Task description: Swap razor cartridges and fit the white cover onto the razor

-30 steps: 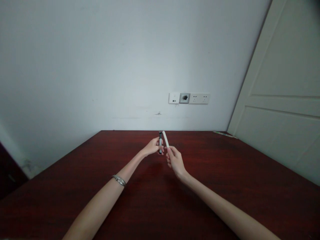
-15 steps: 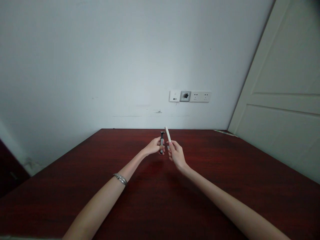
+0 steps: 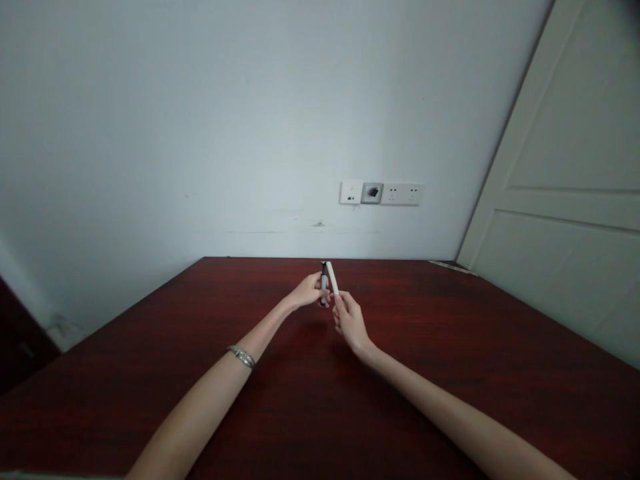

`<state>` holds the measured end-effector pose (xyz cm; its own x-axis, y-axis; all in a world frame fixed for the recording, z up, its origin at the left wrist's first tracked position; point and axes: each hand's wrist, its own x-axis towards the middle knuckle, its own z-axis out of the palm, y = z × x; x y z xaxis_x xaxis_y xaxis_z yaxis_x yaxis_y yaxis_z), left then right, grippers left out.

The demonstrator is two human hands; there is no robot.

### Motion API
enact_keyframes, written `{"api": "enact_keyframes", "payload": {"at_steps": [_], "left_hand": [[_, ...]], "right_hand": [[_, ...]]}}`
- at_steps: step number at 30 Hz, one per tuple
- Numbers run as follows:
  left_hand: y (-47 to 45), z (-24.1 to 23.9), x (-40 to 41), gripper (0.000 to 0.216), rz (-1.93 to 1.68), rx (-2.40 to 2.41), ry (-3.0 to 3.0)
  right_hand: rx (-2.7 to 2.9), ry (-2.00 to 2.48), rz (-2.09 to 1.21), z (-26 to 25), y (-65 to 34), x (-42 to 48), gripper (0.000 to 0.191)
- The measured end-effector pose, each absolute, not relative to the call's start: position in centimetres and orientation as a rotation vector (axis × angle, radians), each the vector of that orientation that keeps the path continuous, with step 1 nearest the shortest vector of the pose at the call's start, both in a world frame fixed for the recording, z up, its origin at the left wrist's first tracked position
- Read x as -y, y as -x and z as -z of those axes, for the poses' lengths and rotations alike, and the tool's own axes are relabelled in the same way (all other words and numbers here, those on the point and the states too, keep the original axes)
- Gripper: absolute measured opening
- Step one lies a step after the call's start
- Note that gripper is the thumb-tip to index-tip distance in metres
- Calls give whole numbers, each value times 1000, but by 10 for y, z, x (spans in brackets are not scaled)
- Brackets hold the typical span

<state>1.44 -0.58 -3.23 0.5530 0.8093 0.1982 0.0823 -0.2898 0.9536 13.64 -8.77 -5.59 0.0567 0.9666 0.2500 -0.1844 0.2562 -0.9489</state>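
My left hand (image 3: 307, 291) is closed around the grey handle of a small razor (image 3: 324, 283), held upright with its dark T-shaped head at the top. Just to its right, my right hand (image 3: 353, 324) pinches the lower end of a slim white stick (image 3: 333, 279), whose exact kind I cannot make out. The stick leans left, and its upper tip is at the razor's head, touching or very close to it. Both hands are above the dark red table (image 3: 310, 400). Fingers partly hide the lower ends of both things.
A white wall (image 3: 260, 133) rises behind the table's far edge, with a row of sockets (image 3: 402, 194) on it. At the right stands a pale panelled door (image 3: 565, 167). A thin flat strip (image 3: 450, 267) lies at the table's far right edge.
My right hand has come down slightly toward me, lowering the white stick. Its tip has moved down and left to the razor's head. My left hand has hardly moved.
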Motion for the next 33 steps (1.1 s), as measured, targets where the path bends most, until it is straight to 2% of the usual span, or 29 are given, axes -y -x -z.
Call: {"api": "enact_keyframes", "payload": {"at_steps": [7, 13, 24, 30, 33], "left_hand": [[-13, 32, 7, 19, -827, -770, -1707], [-14, 34, 5, 22, -844, -762, -1739], [-14, 35, 5, 20, -848, -730, -1734], [-15, 28, 6, 27, -832, -696, -1734], [-15, 27, 5, 21, -885, -713, -1759]], "right_hand": [[1134, 861, -1057, 48, -136, 86, 37], [1182, 890, -1119, 63, -129, 91, 37], [1159, 876, -1131, 52, -126, 88, 35], [1099, 837, -1111, 39, -127, 84, 34], [1124, 843, -1155, 46, -123, 88, 33]]}}
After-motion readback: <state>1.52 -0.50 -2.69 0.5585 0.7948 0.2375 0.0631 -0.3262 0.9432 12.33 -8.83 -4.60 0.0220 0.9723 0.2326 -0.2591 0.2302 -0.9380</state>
